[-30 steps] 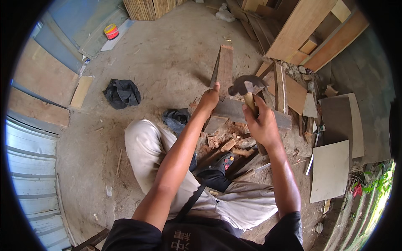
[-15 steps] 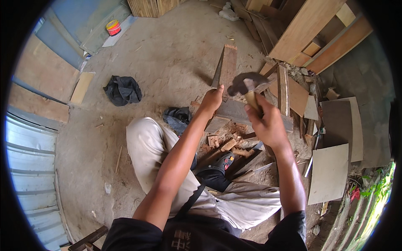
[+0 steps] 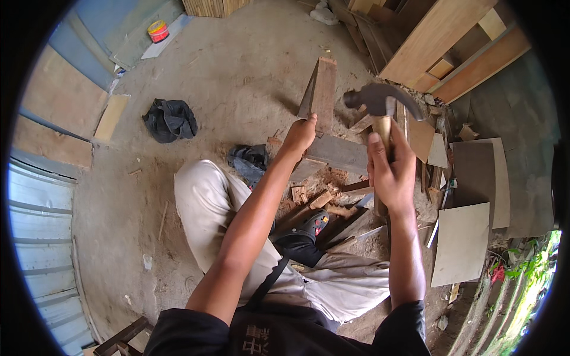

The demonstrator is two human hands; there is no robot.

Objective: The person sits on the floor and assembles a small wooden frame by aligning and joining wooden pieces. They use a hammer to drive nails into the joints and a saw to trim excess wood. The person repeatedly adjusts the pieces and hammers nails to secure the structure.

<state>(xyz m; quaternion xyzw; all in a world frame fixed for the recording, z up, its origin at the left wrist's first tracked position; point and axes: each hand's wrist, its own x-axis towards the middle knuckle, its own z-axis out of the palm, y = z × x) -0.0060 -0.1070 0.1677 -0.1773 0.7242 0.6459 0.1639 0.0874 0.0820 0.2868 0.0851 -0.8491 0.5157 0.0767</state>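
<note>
My right hand (image 3: 393,169) is closed round the pale wooden handle of a claw hammer (image 3: 376,98), holding it raised to the right of a thick wooden block (image 3: 323,89). The hammer's dark metal head is apart from the wood. My left hand (image 3: 299,136) grips the near left edge of that block, thumb on top; its other fingers are partly hidden. The block points away from me, its near end at a dark wooden beam (image 3: 341,153) lying crosswise. Whether the two are joined, I cannot tell.
Wood scraps (image 3: 320,199) and sawdust lie round my clog (image 3: 316,223). A black bag (image 3: 170,121) is on the floor at left, a red and yellow tub (image 3: 158,31) farther back. Boards (image 3: 461,243) lean at right, and large planks (image 3: 439,41) stand at the back right.
My right hand has lifted the hammer up and to the right, away from the block. My left hand keeps its hold on the block, almost unmoved.
</note>
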